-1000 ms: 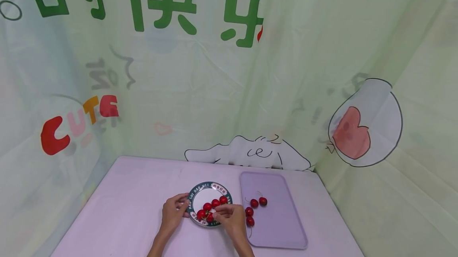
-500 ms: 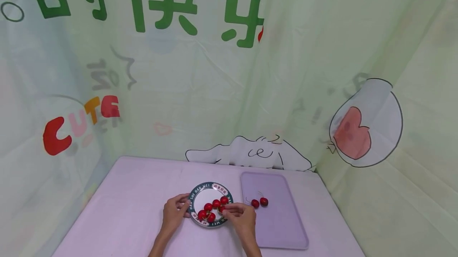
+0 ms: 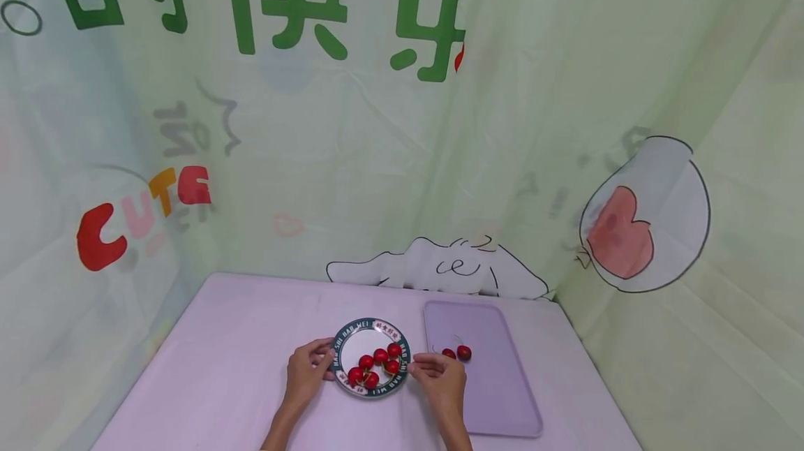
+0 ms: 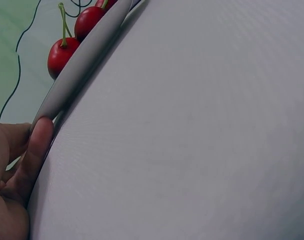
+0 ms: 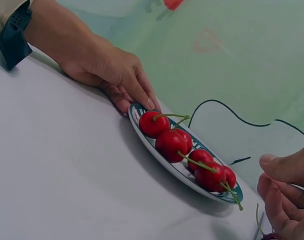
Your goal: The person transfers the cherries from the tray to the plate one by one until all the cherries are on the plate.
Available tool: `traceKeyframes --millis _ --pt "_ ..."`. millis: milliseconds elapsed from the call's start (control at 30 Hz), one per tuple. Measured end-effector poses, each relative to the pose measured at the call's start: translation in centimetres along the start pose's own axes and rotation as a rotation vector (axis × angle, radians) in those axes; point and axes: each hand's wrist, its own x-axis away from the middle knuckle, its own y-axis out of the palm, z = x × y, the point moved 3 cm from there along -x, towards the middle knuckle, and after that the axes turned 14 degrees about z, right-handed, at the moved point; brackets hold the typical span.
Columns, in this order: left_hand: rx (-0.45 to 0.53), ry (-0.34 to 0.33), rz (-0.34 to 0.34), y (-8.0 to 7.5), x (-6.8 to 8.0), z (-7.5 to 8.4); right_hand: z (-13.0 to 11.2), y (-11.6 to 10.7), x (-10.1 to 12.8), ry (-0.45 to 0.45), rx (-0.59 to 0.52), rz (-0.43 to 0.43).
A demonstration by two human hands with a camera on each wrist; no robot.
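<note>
My left hand [image 3: 306,368] grips the left rim of a round white plate [image 3: 364,339] with a dark green lettered border, thumb above and fingers underneath. In the left wrist view, the plate's pale side [image 4: 87,65] stands between thumb and fingertip. Several red cherries [image 3: 366,362] with green stems lie on the plate's near and right parts. Just off the plate's right rim is my right hand [image 3: 444,382], its fingers loosely bent and holding nothing. In the right wrist view, a gap separates that hand [image 5: 289,190] from the plate [image 5: 164,167].
A lilac tray [image 3: 496,395] lies right of the plate, partly covered by my right hand. Two dark red cherries [image 3: 464,352] show on it. A printed curtain [image 3: 402,158] hangs behind the pale tabletop [image 3: 251,325].
My right hand has moved right, from over the plate to beside its rim. A cherry at the plate's right is now uncovered, while two tray cherries seen earlier are hidden. My left hand stays.
</note>
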Motion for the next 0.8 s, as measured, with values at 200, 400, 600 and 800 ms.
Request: traceKeyframes --millis 200,400,600,800 --pt "0.013 0.010 0.011 0.1 0.1 -0.1 -0.4 -0.9 -0.4 0.022 -0.010 0.062" --pt "0.017 -0.007 0.002 0.1 0.0 -0.3 -1.9 -2.3 -0.2 0.042 -0.013 0.095" --pt "-0.007 -0.026 -0.011 0.2 -0.1 -0.5 -1.9 -3.5 -0.5 0.057 -0.048 0.107" --pt "-0.005 -0.012 0.002 0.2 -0.1 -0.6 -1.2 -4.4 -0.8 0.047 -0.018 0.138"
